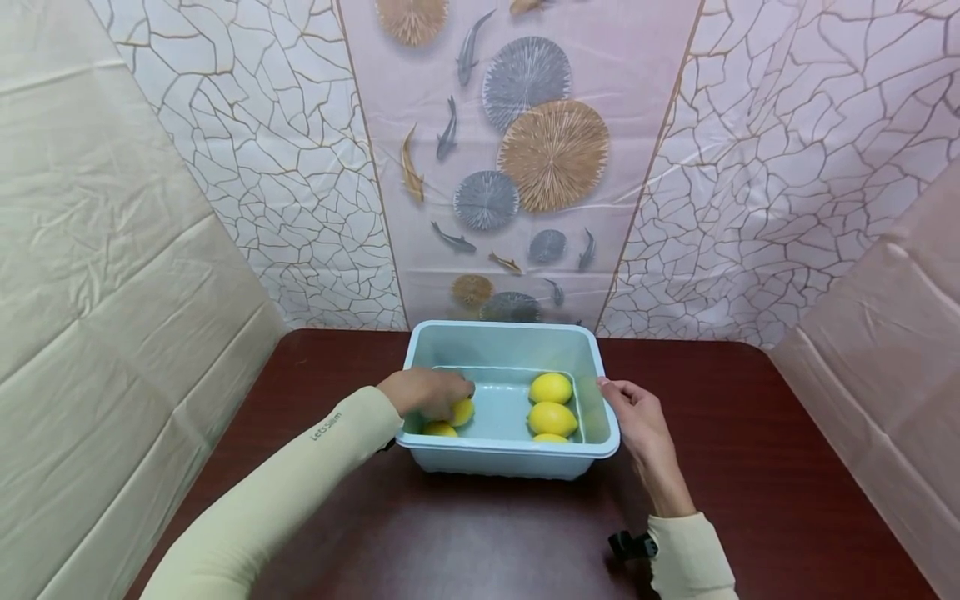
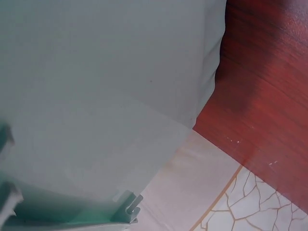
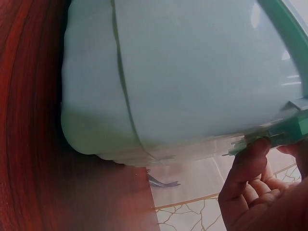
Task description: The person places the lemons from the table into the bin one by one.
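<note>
A pale blue plastic basin (image 1: 495, 462) stands on the table with yellow lemons inside. My left hand (image 1: 429, 393) reaches over its left rim, its curled fingers holding a lemon (image 1: 462, 412) near the left wall. Another lemon (image 1: 440, 428) lies just below that hand, partly covered by the front wall. At the right side three lemons (image 1: 552, 418) sit in a row, the nearest half hidden by the rim. My right hand (image 1: 636, 417) pinches the basin's right rim between thumb and fingers; in the right wrist view its fingers (image 3: 248, 166) bend under the rim.
The dark red-brown table (image 1: 337, 517) extends around the basin. Behind it hangs a patterned cloth (image 1: 487, 267), with pale cloth walls (image 1: 97, 333) on both sides. The left wrist view is mostly filled by the basin's outer wall (image 2: 106, 96).
</note>
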Action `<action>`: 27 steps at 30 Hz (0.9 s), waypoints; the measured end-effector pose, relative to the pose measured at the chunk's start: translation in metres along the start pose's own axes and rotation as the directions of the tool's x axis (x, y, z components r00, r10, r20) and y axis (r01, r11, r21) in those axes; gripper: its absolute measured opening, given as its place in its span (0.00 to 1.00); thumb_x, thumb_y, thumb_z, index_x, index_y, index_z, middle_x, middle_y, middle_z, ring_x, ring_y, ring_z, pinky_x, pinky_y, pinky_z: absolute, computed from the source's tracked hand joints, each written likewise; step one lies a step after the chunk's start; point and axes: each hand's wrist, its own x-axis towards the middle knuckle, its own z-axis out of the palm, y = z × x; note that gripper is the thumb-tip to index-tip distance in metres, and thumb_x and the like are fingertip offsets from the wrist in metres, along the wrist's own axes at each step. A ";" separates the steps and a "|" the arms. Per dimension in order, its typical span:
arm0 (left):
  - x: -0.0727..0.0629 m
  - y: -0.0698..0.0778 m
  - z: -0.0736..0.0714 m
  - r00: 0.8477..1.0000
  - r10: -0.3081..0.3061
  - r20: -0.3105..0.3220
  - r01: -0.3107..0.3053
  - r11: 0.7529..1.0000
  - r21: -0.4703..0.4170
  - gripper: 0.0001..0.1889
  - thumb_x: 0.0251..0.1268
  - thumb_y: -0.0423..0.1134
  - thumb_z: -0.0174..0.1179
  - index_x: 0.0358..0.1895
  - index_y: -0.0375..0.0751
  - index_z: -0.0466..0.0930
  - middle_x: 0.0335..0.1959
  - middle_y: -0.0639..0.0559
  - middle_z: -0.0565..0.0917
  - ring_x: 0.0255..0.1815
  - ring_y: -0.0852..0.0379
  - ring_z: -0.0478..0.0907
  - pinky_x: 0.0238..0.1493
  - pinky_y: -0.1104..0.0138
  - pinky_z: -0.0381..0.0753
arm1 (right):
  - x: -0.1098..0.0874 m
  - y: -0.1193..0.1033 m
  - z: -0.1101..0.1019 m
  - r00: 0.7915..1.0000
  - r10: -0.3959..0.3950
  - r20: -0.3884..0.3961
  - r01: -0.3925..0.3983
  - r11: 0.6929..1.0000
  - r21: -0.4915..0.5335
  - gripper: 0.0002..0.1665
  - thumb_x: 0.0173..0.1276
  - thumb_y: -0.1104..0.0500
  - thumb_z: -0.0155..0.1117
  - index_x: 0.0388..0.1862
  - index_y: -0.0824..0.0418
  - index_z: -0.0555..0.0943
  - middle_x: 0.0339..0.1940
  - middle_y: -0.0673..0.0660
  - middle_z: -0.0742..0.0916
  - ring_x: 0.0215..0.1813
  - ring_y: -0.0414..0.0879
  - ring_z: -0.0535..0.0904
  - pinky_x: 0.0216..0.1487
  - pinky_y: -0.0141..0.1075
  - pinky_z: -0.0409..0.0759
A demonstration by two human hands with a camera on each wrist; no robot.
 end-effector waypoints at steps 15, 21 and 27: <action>-0.004 0.004 0.000 0.998 -0.053 -0.039 0.055 0.998 0.044 0.09 0.76 0.35 0.63 0.55 0.46 0.82 0.39 0.55 0.80 0.39 0.56 0.74 0.43 0.63 0.76 | 0.000 0.002 0.001 0.999 0.034 0.007 -0.034 0.999 -0.017 0.32 0.81 0.42 0.61 0.62 0.69 0.80 0.39 0.53 0.87 0.37 0.41 0.81 0.36 0.30 0.81; -0.009 0.004 -0.002 0.992 -0.036 -0.118 0.040 0.999 0.029 0.19 0.78 0.41 0.61 0.68 0.44 0.81 0.54 0.52 0.84 0.42 0.56 0.77 0.47 0.63 0.79 | -0.001 0.000 0.001 1.000 0.015 0.003 -0.015 1.000 -0.013 0.31 0.81 0.43 0.62 0.60 0.70 0.80 0.35 0.51 0.85 0.35 0.40 0.80 0.35 0.29 0.79; -0.019 0.001 -0.009 0.975 0.028 -0.221 -0.023 0.999 0.025 0.19 0.78 0.44 0.61 0.66 0.45 0.82 0.57 0.52 0.85 0.46 0.56 0.77 0.49 0.59 0.79 | 0.000 -0.001 0.001 1.000 -0.004 0.001 0.004 1.000 -0.011 0.31 0.81 0.44 0.61 0.61 0.72 0.80 0.40 0.52 0.87 0.38 0.41 0.81 0.38 0.30 0.80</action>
